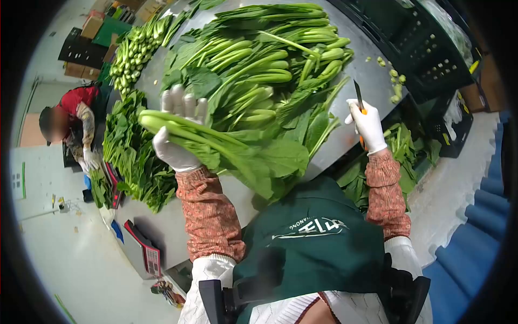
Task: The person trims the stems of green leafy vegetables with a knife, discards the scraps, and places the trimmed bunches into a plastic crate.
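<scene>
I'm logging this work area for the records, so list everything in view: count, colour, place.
held greens: apparently one head, green, in the left hand
knife: one, dark blade and orange handle, in the right hand
pile of greens: many, green, mid-table
side row of greens: many, green, left
table: one, grey, centre
cut ends: several, pale green, table's right edge
loose leaves: uncounted, green, beyond that edge
crates: at least two, dark, upper right
scales: two, red and black, left
boxes: several, brown, upper left
co-worker: one, red top, far left
blue sheet: one, lower right
apron: one, dark green, on the wearer
left hand, right hand: two, white-gloved
</scene>
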Demonstrator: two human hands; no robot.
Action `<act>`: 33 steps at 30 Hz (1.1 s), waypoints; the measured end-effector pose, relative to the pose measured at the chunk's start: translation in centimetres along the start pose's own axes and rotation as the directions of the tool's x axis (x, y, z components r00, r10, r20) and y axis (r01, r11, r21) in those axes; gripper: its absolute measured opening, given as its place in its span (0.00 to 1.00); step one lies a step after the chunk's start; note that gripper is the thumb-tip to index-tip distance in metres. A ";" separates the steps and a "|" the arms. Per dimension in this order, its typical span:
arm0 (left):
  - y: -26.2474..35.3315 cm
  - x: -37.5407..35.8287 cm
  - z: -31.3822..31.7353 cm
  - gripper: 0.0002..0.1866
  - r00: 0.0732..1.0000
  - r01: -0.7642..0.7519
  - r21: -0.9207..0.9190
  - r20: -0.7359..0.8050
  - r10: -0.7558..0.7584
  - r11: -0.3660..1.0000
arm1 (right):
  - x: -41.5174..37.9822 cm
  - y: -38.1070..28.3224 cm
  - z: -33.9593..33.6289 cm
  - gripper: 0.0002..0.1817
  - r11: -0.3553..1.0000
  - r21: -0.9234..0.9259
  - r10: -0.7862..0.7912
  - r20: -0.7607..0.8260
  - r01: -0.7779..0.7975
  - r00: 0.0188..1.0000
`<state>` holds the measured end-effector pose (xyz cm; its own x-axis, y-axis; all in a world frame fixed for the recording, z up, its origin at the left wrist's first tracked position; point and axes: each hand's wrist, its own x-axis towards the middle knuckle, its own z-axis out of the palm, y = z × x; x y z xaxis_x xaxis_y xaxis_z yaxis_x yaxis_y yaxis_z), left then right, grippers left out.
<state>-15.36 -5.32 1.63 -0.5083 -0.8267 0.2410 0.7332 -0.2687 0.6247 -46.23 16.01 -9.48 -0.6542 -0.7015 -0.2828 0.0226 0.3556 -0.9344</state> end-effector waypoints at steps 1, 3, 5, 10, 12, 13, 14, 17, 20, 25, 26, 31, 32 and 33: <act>1.2 0.0 -1.5 0.37 0.995 -0.086 -0.132 0.048 0.093 0.987 | -0.4 0.0 0.5 0.13 1.000 0.014 0.016 0.050 -0.016 0.999; 2.9 -0.7 -2.9 0.34 0.986 -0.148 -0.380 0.018 0.167 0.913 | -0.9 1.0 2.4 0.13 0.996 -0.042 -0.074 0.154 0.082 0.985; 4.0 -1.6 -4.0 0.32 0.968 -0.228 -0.470 -0.013 0.251 0.853 | -1.5 3.1 4.5 0.12 0.981 -0.098 -0.129 0.328 0.170 0.936; 6.4 -4.1 -6.9 0.31 0.906 -0.413 -0.488 -0.139 0.399 0.769 | -3.3 4.5 7.5 0.16 0.706 -0.558 -0.208 0.426 0.437 0.880; 7.3 -5.2 -8.0 0.31 0.888 -0.454 -0.453 -0.156 0.433 0.767 | -2.9 5.5 7.4 0.17 0.694 -0.591 -0.181 0.408 0.410 0.895; 7.8 -5.6 -8.3 0.31 0.878 -0.474 -0.431 -0.163 0.451 0.768 | -2.8 5.9 7.2 0.13 0.712 -0.563 -0.242 0.364 0.420 0.899; 8.2 -6.0 -8.6 0.31 0.871 -0.485 -0.392 -0.142 0.470 0.782 | -2.5 6.1 6.9 0.12 0.673 -0.622 -0.210 0.358 0.400 0.910; 9.1 -7.5 -9.2 0.32 0.840 -0.543 -0.323 -0.214 0.499 0.775 | -2.1 6.7 6.0 0.09 0.644 -0.675 -0.197 0.307 0.359 0.931; 9.7 -8.7 -9.8 0.33 0.849 -0.526 -0.273 -0.230 0.476 0.806 | -1.4 7.4 3.8 0.08 0.599 -0.737 -0.209 0.231 0.311 0.950; 9.0 -9.2 -9.5 0.33 0.849 -0.527 -0.318 -0.238 0.471 0.788 | 1.4 7.2 -5.7 0.14 0.368 -0.929 -0.308 -0.096 0.025 0.947; 8.7 -8.9 -9.5 0.33 0.858 -0.514 -0.331 -0.226 0.462 0.792 | 1.3 6.4 -5.8 0.17 0.505 -0.855 -0.355 -0.081 0.118 0.931; 5.4 -6.3 -7.6 0.32 0.916 -0.401 -0.390 -0.187 0.355 0.829 | -6.3 -8.2 6.1 0.23 0.982 0.026 -0.177 0.479 0.188 0.860; 4.8 -5.7 -7.4 0.32 0.934 -0.356 -0.454 -0.156 0.320 0.817 | -7.6 -8.8 8.0 0.20 0.990 0.024 -0.129 0.557 0.139 0.820; 4.4 -5.3 -6.9 0.32 0.947 -0.322 -0.480 -0.143 0.289 0.816 | -8.2 -8.5 9.2 0.17 0.996 0.015 -0.081 0.631 0.092 0.771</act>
<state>-6.28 -5.54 -2.03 -0.2048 -0.9310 0.3022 0.9787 -0.1908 0.0755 -34.04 13.06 -1.23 -0.0292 -0.9598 -0.2792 -0.0265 0.2800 -0.9596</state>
